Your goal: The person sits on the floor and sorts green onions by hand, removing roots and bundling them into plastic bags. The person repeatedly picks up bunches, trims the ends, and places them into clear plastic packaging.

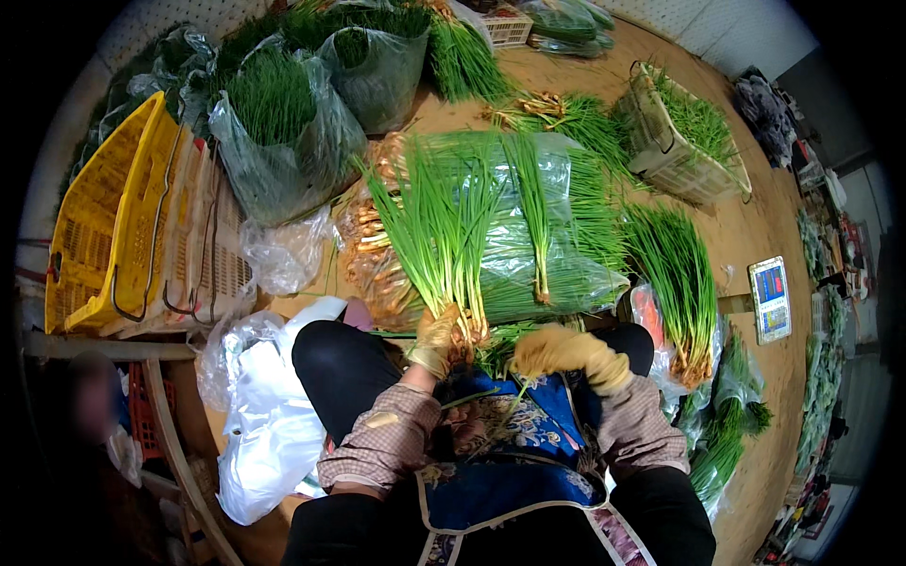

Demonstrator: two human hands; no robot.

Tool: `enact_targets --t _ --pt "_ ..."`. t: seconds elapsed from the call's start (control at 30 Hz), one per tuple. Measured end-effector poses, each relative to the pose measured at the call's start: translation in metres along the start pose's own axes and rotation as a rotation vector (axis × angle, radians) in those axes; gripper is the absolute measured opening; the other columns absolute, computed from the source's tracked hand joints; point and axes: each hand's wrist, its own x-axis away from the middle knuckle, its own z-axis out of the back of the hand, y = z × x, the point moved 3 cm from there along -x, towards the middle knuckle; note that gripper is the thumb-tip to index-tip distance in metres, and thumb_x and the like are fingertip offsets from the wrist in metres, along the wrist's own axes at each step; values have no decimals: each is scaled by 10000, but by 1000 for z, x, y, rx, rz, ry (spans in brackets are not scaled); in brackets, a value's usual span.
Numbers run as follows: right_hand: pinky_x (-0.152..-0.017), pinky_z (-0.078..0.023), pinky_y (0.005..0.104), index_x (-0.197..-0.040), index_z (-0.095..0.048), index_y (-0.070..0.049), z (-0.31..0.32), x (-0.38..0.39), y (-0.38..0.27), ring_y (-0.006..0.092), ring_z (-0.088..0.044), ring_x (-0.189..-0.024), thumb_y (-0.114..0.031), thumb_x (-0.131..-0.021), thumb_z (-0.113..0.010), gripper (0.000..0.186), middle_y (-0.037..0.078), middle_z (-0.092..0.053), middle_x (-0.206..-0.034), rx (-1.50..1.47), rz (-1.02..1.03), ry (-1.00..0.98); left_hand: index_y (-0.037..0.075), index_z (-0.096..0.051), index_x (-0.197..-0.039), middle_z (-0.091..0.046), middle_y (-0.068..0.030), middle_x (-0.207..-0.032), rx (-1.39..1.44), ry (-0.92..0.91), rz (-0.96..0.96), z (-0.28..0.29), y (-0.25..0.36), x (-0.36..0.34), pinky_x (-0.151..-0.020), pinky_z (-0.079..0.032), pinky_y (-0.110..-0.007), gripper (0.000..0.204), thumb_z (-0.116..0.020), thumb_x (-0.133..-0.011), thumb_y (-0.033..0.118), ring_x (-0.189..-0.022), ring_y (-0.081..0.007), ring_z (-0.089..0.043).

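Note:
My left hand, in a tan glove, is closed round the root end of a bunch of scallions. Their green tops fan away from me over a plastic-covered pile of scallions. My right hand, also gloved, is curled just right of the roots, above loose green leaves at my lap; whatever its fingers hold is hidden. Beneath both hands is a blue flowered apron, with a few stray leaves on it. A smaller bunch of scallions lies on the plastic, right of the held bunch.
Yellow and pale crates stand at the left. Bags of greens fill the far left. A crate of greens is at the far right, a digital scale below it. Another scallion bunch and white plastic bags flank my knees.

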Motion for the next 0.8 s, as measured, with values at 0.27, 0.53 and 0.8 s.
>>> enact_targets --t 0.27,0.53,0.8 --pt "-667 -484 358 -1004 -633 -18 14 -96 -52 255 -627 -695 -316 -831 -577 349 150 -648 -764 352 101 694 14 -542 -1021 -618 -86 -840 -170 62 -141 14 -6 -4 -499 -505 -297 141 -568 -891 61 -597 -182 -596" --pt "-781 -471 435 -958 -611 -2 26 -158 -43 389 -603 -885 -243 -802 -532 298 227 -629 -951 345 -99 650 20 -537 -1025 -604 -36 -802 -387 205 -107 19 0 -5 -495 -455 -270 194 -612 -868 106 -595 -128 -562" --pt "-633 -479 330 -887 -566 -29 1 -144 -66 208 -624 -741 -237 -848 -593 213 129 -635 -837 -219 148 615 7 -485 -989 -602 -102 -706 -265 59 -100 32 -8 -18 -445 -529 -370 123 -472 -935 116 -511 -240 -595"
